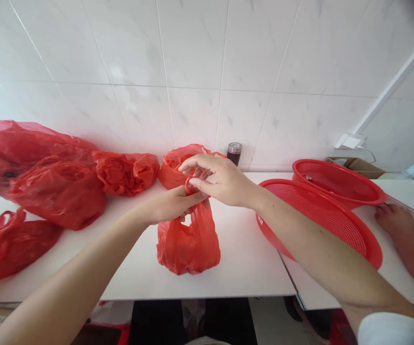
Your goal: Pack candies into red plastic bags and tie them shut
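Observation:
A filled red plastic bag stands on the white table in front of me, its handles drawn up into my fingers. My left hand is closed around the gathered handles from the left. From the right, my right hand pinches the top of the handles, where a small loop shows between thumb and fingers. What the bag holds is hidden by the plastic. Just behind my hands sits another bunched red bag, partly covered by my right hand.
Several stuffed red bags line the table's left side. To the right are a perforated red basket and a red basin. A dark flask stands by the tiled wall. Another person's hand rests at far right.

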{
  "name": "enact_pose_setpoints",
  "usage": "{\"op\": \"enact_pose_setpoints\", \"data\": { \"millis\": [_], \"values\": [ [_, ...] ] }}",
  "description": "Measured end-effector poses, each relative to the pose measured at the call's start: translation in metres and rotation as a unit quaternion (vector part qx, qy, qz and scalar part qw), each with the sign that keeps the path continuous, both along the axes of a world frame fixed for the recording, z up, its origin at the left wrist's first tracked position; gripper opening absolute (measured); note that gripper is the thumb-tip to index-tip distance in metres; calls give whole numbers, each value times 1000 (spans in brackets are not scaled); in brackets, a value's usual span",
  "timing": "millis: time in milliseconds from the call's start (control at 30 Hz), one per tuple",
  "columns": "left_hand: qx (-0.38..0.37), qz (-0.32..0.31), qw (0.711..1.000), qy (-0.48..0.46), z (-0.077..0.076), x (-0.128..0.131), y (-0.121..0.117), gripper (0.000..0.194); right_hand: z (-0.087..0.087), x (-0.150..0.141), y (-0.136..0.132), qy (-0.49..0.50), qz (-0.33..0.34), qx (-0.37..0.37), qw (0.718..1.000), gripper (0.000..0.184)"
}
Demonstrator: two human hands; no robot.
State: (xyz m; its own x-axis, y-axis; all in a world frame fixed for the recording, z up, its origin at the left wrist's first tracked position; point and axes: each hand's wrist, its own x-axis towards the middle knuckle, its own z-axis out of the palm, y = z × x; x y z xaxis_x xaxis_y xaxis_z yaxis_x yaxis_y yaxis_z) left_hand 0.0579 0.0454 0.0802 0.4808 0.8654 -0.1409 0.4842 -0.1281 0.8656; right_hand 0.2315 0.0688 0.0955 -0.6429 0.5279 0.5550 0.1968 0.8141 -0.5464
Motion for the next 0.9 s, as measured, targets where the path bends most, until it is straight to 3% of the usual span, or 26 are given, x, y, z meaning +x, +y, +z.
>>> {"op": "enact_pose_setpoints", "data": {
  "millis": [100,233,333,433,500,567,667,800,900],
  "values": [
    [-52,25,997,-47,-12,-13,-2,47,-32,2,5,12,-22,-53,998,33],
    [-99,10,987,-123,-27,-28,-3,43,-64,-2,-3,41,-11,-134,990,23],
    [-97,25,983,-155,-27,-36,-5,35,-61,-5,-24,108,-29,-137,984,16],
    [-83,-1,982,-169,-21,-41,-11,31,-49,-6,-44,98,26,-146,984,13],
    [-43,-25,990,-128,-20,-43,-16,27,-49,-9,-47,97,23,-122,987,11],
    [15,-29,998,-56,-23,-42,-20,20,-58,-15,-40,122,-24,-125,984,11],
    [136,-1,990,43,-38,-39,-21,24,-85,-26,-22,113,-45,-235,964,23],
    [352,46,924,144,-63,-39,-21,36,-113,-37,-11,112,16,-335,935,29],
    [440,57,879,172,-74,-40,-23,46,-116,-38,-13,118,88,-366,919,26]
  ]
}}
